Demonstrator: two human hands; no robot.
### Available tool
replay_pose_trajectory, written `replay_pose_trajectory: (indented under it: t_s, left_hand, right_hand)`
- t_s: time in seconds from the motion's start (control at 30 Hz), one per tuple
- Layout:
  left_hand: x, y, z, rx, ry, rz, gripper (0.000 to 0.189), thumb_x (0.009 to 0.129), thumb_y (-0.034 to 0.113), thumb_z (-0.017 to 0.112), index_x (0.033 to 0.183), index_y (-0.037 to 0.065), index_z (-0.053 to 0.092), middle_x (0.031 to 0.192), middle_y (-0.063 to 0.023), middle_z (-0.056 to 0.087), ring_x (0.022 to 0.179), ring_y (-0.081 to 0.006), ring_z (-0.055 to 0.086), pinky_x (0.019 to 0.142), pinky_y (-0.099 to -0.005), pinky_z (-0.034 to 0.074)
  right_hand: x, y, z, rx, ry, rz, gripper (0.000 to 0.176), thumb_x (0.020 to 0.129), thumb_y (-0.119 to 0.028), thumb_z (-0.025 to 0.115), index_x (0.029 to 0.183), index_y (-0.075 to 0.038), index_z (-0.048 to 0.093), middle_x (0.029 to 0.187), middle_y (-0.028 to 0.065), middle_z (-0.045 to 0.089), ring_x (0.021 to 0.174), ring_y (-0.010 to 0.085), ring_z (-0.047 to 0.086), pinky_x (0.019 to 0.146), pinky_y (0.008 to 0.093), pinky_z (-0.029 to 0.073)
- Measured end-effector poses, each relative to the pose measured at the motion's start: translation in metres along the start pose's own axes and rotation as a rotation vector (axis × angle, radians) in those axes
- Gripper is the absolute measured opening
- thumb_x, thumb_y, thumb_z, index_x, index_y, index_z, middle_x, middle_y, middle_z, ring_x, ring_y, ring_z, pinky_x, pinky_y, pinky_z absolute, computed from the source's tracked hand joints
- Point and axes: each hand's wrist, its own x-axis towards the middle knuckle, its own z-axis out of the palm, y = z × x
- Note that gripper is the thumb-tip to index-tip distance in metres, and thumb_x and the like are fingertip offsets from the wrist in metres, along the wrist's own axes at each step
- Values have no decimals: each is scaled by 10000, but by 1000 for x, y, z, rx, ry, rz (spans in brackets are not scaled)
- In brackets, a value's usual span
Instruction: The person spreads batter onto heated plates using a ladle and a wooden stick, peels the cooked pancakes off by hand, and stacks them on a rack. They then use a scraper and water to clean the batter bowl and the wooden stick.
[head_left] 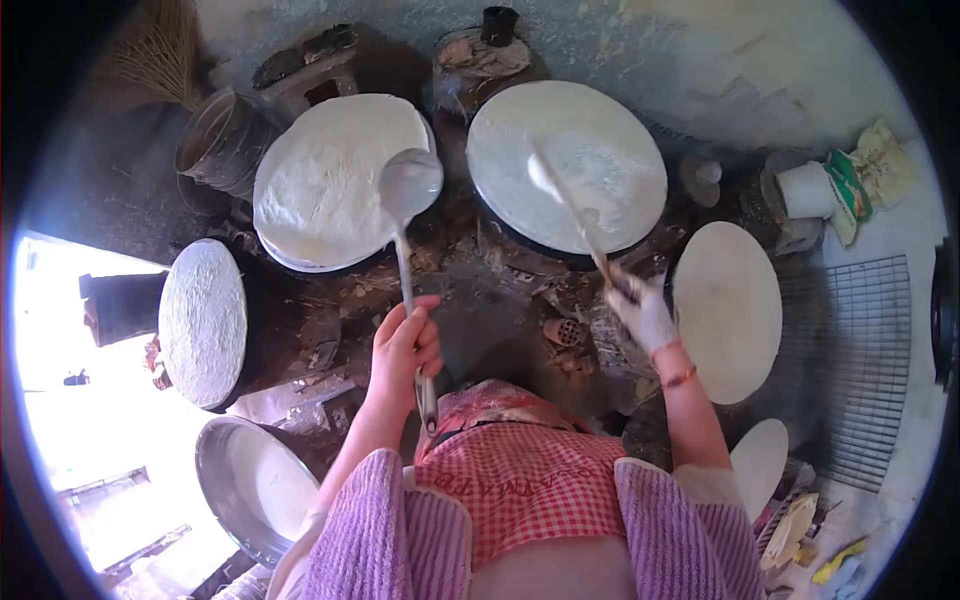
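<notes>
My left hand (405,345) is closed round the handle of a metal ladle (411,183), whose bowl hangs over the right edge of the left round griddle, where a pale sheet of batter (330,180) lies. In my right hand (641,312), which wears a whitish glove, is a long-handled spreading tool (572,203). Its far end touches the wet white batter (620,165) on the right round griddle. Around that end the batter looks smeared and shiny.
A white-topped round griddle (203,323) is at the left, a pale disc (728,312) at the right. Below left is a metal basin (212,470) of white liquid. A wire rack (860,360) lies far right; a dark bucket (225,145) stands behind the left griddle.
</notes>
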Motion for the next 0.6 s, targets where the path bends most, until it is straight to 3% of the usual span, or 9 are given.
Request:
replay_pose_trajectory:
  t_s: [0.03,0.13,0.23,0.3,0.37,0.4,0.5,0.6]
  left_hand:
    - [7,1,13,-6,-2,8,257,996,183,492,1190,18,528,661,54,333,479,-36,296,416,-210,264]
    - [27,3,44,-155,-228,-162,198,1000,157,475,1127,7,504,675,40,365,512,-46,313,437,-221,287]
    - [35,-10,80,-222,-227,-206,175,1000,158,477,1105,18,491,687,36,374,529,-49,325,458,-225,305]
    - [39,-24,97,-260,-224,-199,152,996,152,488,1087,30,483,707,28,390,564,-60,359,492,-235,333]
    - [46,-36,108,-270,-189,-188,141,994,143,493,1079,32,483,723,18,417,577,-67,381,505,-239,347]
    - [48,-39,114,-261,-183,-186,141,994,143,493,1079,32,483,723,18,417,577,-67,381,505,-239,347]
    - [54,-35,120,-279,-165,-142,128,991,135,496,1063,30,482,735,8,443,586,-74,398,516,-246,366]
    - [56,-27,112,-330,-169,-152,140,983,156,518,994,26,468,732,-7,465,599,-91,435,519,-274,403]
  right_hand:
    - [-18,13,-5,-58,22,-94,382,902,-189,659,1243,-27,605,930,48,671,829,35,578,727,217,479]
    - [-73,22,-23,-147,0,18,420,898,-182,667,1286,-49,575,881,43,655,715,50,576,622,223,479]
    - [-83,30,-10,383,142,228,457,917,-218,646,1337,-83,527,816,48,639,573,61,539,495,216,439]
    - [-64,17,28,677,142,417,414,935,-202,616,1332,-117,535,795,6,616,576,71,553,478,220,448]
    - [-30,-25,67,698,89,415,409,936,-226,615,1316,-108,520,734,19,600,429,68,472,354,222,335]
    - [-14,-32,71,709,84,416,409,936,-226,615,1316,-108,520,734,19,600,429,68,472,354,222,335]
    - [12,-45,67,848,-189,341,435,930,-233,626,1335,-126,508,768,30,621,438,58,462,374,204,356]
    - [3,-47,45,754,44,322,423,937,-252,613,1337,-162,511,764,15,617,439,48,461,357,210,353]
